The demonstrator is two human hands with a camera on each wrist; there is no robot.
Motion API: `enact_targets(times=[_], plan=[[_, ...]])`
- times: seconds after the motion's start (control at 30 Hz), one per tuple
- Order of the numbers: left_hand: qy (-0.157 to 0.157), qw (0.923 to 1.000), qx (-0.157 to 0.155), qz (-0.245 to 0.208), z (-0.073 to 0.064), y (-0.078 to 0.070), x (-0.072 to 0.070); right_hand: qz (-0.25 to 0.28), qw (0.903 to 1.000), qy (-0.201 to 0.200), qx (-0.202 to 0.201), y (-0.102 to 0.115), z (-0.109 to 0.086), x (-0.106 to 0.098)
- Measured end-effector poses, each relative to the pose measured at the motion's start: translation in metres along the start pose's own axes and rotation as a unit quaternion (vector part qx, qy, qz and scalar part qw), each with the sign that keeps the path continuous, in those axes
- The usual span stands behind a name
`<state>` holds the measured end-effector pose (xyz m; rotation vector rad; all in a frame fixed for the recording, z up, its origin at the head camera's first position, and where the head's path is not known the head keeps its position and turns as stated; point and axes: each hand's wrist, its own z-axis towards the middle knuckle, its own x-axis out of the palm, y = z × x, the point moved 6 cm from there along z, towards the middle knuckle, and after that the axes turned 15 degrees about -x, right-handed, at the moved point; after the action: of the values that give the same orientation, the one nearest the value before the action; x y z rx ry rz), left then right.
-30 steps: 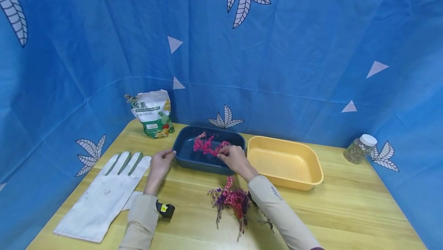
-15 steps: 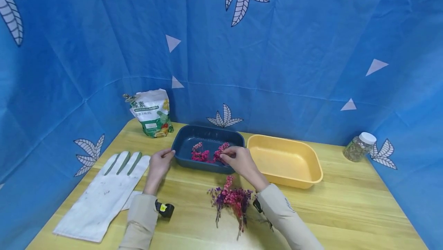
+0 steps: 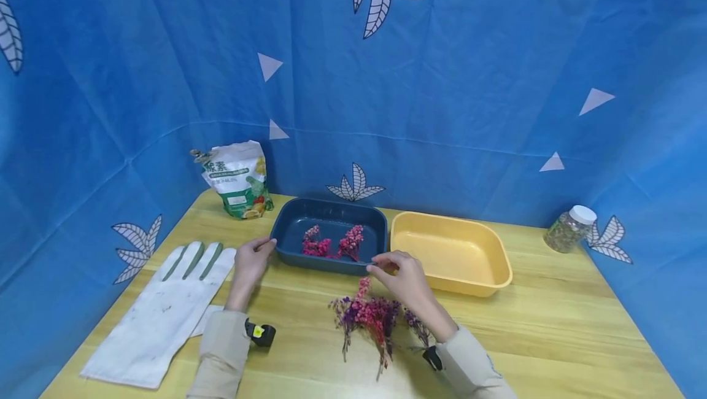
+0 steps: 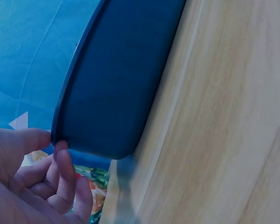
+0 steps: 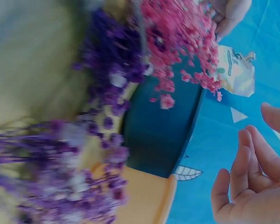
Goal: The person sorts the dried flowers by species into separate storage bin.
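Observation:
My left hand [image 3: 251,267] pinches the left rim of a dark blue tray [image 4: 107,93] between thumb and forefinger. Two pink dried flower sprigs [image 3: 350,242] lie inside that tray. Just outside the tray's front right corner is my right hand [image 3: 407,282], its thumb apart from the fingers and nothing between them in the right wrist view. Below it on the table lies a bunch of pink and purple dried flowers [image 3: 377,316], with a purple sprig [image 3: 418,325] beside the right wrist. These flowers loom large and blurred in the right wrist view.
A yellow tray [image 3: 464,287] stands right of the blue one. White gloves with green finger edges [image 3: 149,313] lie at the left. A printed bag [image 3: 237,179] stands at the back left, a lidded jar [image 3: 569,230] at the far right. Blue patterned cloth [image 3: 469,80] hangs behind.
My right hand has lowered the pink sprig into the blue tray, let go of it and drawn back toward the front right. My left hand stays on the rim.

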<state>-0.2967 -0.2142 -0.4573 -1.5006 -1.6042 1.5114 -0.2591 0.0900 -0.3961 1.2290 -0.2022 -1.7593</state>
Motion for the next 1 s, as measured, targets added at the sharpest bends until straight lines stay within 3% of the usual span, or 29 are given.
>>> enact_targets(times=[0.3, 0.5, 1.0], plan=[[-0.004, 1.0, -0.002, 0.008, -0.001, -0.002, -0.001, -0.02, 0.9998, 0.003, -0.004, -0.003, -0.031, -0.008], [0.004, 1.0, -0.003, 0.008, -0.001, -0.004, -0.002, -0.033, 0.9985, 0.021, -0.038, 0.001, -0.051, -0.006], [0.008, 0.9998, -0.007, 0.017, -0.004, -0.004, -0.003, -0.01, 0.9854, 0.168, -0.026, -0.004, -0.089, 0.02]])
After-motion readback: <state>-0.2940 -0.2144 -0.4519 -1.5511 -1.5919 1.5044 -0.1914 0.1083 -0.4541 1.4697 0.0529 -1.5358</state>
